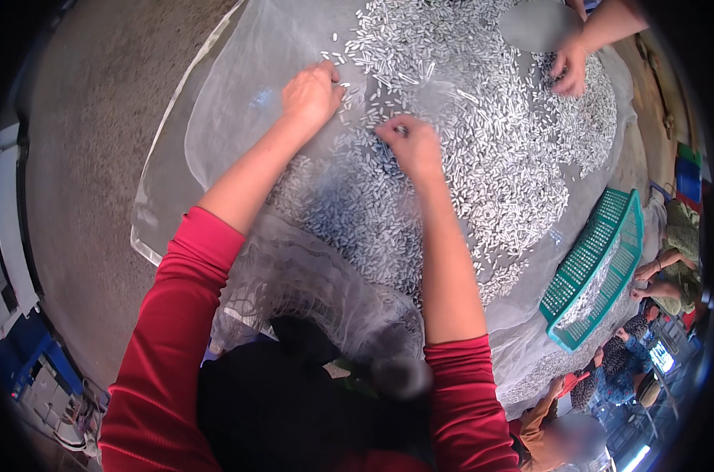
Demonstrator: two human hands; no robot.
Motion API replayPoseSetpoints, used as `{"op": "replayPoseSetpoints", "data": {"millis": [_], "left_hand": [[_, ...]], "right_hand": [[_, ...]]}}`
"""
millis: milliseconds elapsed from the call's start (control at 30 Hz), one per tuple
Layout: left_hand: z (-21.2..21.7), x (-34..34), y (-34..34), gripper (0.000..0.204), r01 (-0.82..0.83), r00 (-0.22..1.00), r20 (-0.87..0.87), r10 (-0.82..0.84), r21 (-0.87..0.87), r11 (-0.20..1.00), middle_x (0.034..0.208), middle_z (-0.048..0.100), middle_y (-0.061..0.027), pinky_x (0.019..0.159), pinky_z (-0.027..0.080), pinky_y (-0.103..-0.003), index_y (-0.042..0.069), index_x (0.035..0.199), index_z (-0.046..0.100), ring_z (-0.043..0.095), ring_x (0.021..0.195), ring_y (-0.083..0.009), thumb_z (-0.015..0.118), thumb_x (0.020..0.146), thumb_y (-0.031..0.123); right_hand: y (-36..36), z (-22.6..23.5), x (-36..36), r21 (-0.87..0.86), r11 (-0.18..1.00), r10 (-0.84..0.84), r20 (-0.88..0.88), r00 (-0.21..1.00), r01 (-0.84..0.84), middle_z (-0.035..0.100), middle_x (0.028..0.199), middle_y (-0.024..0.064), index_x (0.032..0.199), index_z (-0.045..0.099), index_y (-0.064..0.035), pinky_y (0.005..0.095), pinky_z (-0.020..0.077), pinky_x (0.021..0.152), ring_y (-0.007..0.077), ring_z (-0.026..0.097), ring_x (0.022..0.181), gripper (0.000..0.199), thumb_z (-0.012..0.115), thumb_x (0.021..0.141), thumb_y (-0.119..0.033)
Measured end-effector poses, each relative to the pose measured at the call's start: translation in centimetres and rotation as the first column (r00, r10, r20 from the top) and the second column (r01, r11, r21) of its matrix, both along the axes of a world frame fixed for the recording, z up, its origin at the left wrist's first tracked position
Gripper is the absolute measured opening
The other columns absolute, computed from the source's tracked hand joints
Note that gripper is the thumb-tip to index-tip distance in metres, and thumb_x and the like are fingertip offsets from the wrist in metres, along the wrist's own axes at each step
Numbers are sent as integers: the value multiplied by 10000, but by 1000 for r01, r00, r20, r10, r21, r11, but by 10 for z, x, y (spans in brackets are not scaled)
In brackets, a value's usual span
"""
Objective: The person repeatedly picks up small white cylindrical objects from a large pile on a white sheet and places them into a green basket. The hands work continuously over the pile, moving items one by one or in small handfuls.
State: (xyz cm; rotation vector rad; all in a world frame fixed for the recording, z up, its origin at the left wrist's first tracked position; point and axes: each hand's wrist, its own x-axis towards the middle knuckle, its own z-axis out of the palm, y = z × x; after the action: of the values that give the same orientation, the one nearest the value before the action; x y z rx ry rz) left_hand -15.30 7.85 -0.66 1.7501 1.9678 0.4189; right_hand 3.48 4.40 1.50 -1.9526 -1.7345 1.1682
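Note:
A thick spread of small white oblong pieces (357,212) lies on a pale mesh cloth (239,102). At the spread's far left edge, my left hand (311,96) rests low over the cloth, fingers curled together beside a few loose pieces; its fingertips are partly hidden. My right hand (416,148) is just right of it, above the pieces, with thumb and forefinger pinched together. Something small and dark shows by the pinch, too small to name.
Across the spread, another person's hand (571,67) reaches down to the pieces. A green plastic basket (589,267) stands at the right on the cloth. Several people sit farther off at the lower right. Bare ground (97,157) runs along the left.

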Motion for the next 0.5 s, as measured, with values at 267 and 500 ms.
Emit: {"op": "replayPoseSetpoints", "data": {"millis": [267,500], "left_hand": [[4,-13,-3,120,143,978,154,-144,15,990,819,653,-116,696,501,-387,82,919,644,650,785,-283,645,803,113],[24,-26,-72,163,266,903,393,-176,-189,945,828,637,-115,704,495,-350,68,971,636,639,779,-261,612,812,46]], "right_hand": [[-17,17,60,-380,887,-430,-480,765,260,578,686,-18,838,677,-45,214,401,634,78,528,695,126,731,772,-137],[-24,14,75,-514,834,-552,-771,318,201,599,828,45,939,586,-46,246,444,649,142,578,745,113,595,840,-98]]}}
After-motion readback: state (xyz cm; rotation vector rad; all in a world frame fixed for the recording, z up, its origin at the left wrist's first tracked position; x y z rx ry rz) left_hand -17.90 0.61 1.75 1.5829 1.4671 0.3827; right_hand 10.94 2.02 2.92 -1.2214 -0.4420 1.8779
